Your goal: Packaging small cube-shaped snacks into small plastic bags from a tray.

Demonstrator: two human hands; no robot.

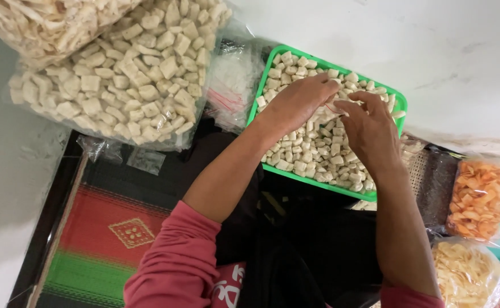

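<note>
Over the green tray (399, 104), seen from the head camera, both hands met above a heap of pale cube-shaped crackers (312, 149). The left hand (295, 104) reached in from the near left, its fingers curled down and pinched on a small clear plastic bag (328, 113), and the right hand (370, 128) came in beside it, fingertips also closed on that bag's edge; the grip on both sides was narrow and held the bag just above the crackers. The tray sat on the floor against a white wall (432, 40). To its left lay a big clear sack of the same pale cubes (124, 74), with a stack of empty small bags (233, 85) between sack and tray. At far right sat a bag of orange chips (479, 199) and, below it, a bag of yellow chips (466, 274). A striped red and green mat (107, 234) lay under the left sleeve (176, 262).
</note>
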